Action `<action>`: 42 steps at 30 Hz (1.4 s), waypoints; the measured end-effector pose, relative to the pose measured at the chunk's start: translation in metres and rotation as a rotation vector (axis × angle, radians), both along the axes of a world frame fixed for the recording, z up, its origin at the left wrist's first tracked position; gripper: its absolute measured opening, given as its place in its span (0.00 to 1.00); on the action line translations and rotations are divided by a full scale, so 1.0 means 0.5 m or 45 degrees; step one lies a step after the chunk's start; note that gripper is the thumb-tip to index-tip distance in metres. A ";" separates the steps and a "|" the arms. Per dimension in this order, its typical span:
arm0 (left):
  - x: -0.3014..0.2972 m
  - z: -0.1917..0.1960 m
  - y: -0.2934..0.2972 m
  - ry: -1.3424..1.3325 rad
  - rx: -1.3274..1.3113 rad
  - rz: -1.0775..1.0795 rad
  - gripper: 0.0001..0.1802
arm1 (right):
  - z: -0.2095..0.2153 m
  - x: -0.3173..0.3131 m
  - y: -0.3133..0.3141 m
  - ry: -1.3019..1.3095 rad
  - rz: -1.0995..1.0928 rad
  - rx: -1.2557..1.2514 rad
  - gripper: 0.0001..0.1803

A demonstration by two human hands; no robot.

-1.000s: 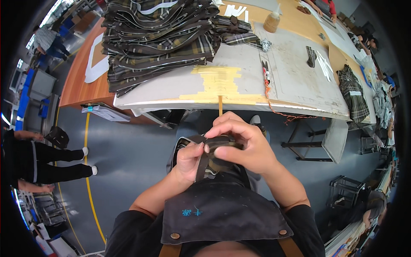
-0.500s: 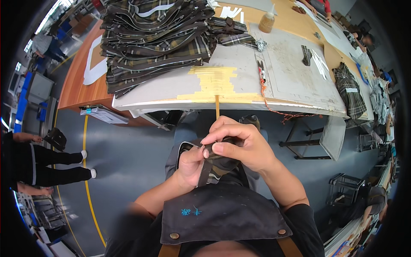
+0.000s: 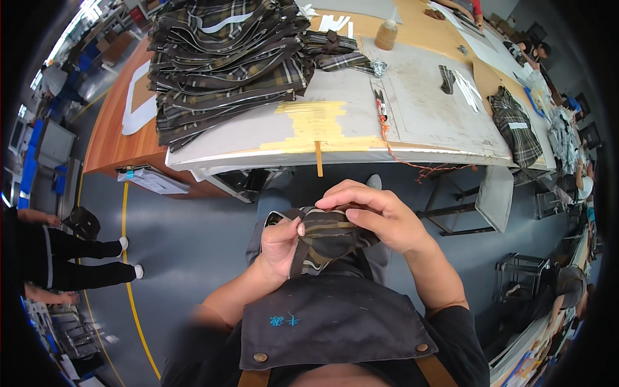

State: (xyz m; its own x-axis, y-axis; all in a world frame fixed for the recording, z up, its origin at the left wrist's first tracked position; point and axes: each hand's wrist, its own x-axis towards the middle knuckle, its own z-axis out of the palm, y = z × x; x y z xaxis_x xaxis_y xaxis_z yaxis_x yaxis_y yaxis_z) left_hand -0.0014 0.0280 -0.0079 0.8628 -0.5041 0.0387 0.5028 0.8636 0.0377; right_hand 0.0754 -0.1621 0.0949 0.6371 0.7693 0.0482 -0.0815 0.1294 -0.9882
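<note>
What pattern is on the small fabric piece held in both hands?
The fabric piece is dark brown plaid with tan and pale stripes, seen best in the head view.

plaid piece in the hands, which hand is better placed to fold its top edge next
Probably right. The right hand arches over the plaid piece with fingers on its top edge, while the left hand pinches the near left side and steadies it.

The person wears a dark grey apron bib [image 3: 332, 329] with small blue embroidered marks on the chest, two round brass studs at its lower corners and tan straps beneath them. Under it sits a black short-sleeved shirt [image 3: 461, 335]. Both forearms are bare.
</note>
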 end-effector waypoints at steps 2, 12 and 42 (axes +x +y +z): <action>-0.012 0.002 0.007 0.017 0.099 0.027 0.35 | 0.006 -0.032 0.000 -0.052 -0.094 0.043 0.18; -0.038 0.101 0.021 -0.344 1.100 0.140 0.30 | 0.029 -0.083 -0.055 -1.129 -0.510 -0.098 0.08; -0.091 0.140 0.139 -0.028 1.725 0.206 0.09 | -0.087 -0.054 0.058 -0.995 -0.301 -0.137 0.13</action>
State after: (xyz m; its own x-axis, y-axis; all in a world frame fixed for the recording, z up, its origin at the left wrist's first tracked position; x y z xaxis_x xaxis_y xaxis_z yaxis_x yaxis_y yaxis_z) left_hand -0.0469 0.0973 0.0620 0.9208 -0.0517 -0.3866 0.3891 0.1919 0.9010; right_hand 0.0484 -0.1331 0.0512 0.5962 0.6447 0.4785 0.6524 -0.0416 -0.7568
